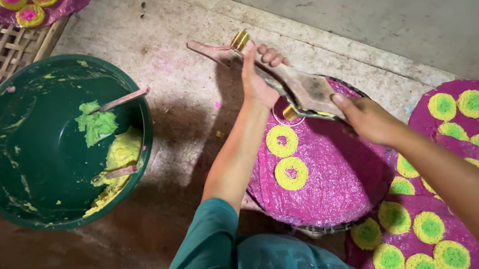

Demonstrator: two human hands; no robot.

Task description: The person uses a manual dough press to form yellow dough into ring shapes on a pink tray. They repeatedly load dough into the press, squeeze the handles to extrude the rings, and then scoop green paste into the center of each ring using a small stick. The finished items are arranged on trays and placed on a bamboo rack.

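Your left hand [257,77] and right hand [367,116] both grip a flat press [304,88] above the purple mat [326,180]. It hides what sits underneath. Your right arm runs off the picture's edge.

The light over my work is dim and warm, seemingly from above and a little to my right, so my left arm [232,162] throws a broad soft shadow across the concrete floor [161,45], and the lower left corner sinks into murky brown. There is no hard glare, only a dull sheen inside the green basin [0,185], while the pink and yellow colours stay vivid. My hands and the wooden press [304,88] look slightly smeared, and the wide lens bends the edges, where detail softens.
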